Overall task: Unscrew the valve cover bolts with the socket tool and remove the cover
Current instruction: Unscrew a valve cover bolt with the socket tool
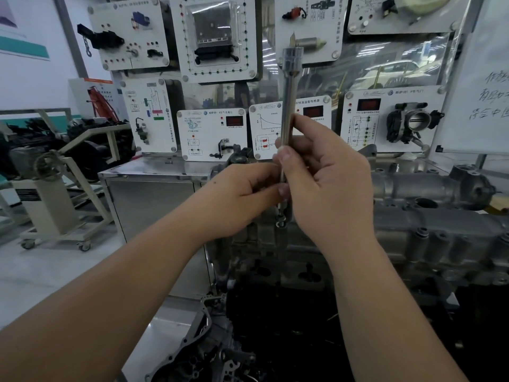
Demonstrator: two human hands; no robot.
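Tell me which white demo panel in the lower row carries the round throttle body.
The rightmost lower panel, right of the right hand. It alone carries the throttle body with a round bore; the other lower panels show diagrams and smaller parts.

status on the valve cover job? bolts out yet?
Done: can't confirm any bolts out. In hand: both hands, right hand and left hand, hold the socket tool upright over a bolt on the valve cover. Left: remaining bolts, then lifting the cover, which is not yet off.

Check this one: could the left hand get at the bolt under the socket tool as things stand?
Probably yes. The left hand sits beside the socket tool, just above the bolt, with nothing between them. The right hand grips the tool higher up.
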